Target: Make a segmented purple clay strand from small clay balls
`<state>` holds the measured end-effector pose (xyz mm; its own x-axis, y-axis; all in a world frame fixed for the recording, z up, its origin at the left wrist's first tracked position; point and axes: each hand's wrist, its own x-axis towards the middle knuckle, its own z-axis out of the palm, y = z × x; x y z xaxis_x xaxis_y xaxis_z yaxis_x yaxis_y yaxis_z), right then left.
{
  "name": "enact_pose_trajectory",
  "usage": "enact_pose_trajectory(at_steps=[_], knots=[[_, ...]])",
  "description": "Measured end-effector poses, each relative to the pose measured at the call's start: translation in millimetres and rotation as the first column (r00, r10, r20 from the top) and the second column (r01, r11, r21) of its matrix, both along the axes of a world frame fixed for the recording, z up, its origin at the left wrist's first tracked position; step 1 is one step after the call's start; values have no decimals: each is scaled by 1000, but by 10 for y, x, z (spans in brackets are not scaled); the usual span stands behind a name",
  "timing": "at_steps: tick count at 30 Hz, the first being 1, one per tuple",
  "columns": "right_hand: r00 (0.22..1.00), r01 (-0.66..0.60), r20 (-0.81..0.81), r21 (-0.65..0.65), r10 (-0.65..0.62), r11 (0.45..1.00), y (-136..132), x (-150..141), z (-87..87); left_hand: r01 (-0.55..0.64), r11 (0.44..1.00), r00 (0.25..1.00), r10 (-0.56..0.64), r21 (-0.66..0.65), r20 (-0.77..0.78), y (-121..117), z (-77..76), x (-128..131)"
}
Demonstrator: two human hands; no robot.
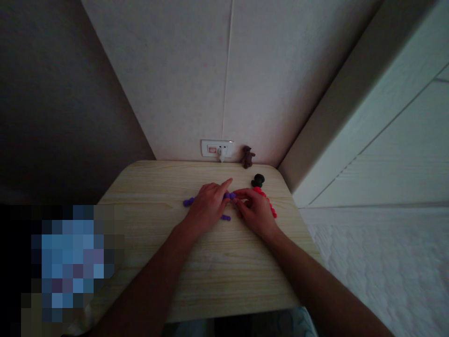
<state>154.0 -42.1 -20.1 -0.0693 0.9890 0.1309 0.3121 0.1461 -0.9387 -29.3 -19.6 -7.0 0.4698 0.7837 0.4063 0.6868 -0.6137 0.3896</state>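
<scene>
Between my two hands, over the middle of the wooden table (217, 276), are small purple balls (230, 195) in a row, soft-looking like modelling clay. My left hand (208, 201) pinches their left side, with its index finger stretched forward. From the right, the fingertips of my right hand (255, 208) close on the same row. More purple balls (188, 201) show left of my left hand, and a short purple row (226, 218) lies just below it. Partly behind my right hand runs a line of red balls (273, 211).
A black rounded figure (258, 180) sits beyond the red balls. Near the wall stands a small brown bear figure (247, 157). A white socket plate (216, 148) with a plug is on the wall behind the table. At the right is a quilted white surface (382, 267); a blurred-out patch covers the lower left.
</scene>
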Motion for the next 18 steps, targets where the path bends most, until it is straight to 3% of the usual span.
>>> enact_pose_trajectory(at_steps=[9,18], knots=[[995,31,97,53,-37,998,-2,9,4,9,1000,1000,-9,11,-5,0,-20,-2],[994,72,82,55,-76,996,0,2,-1,0,1000,1000,0,6,-16,-3,-6,7]])
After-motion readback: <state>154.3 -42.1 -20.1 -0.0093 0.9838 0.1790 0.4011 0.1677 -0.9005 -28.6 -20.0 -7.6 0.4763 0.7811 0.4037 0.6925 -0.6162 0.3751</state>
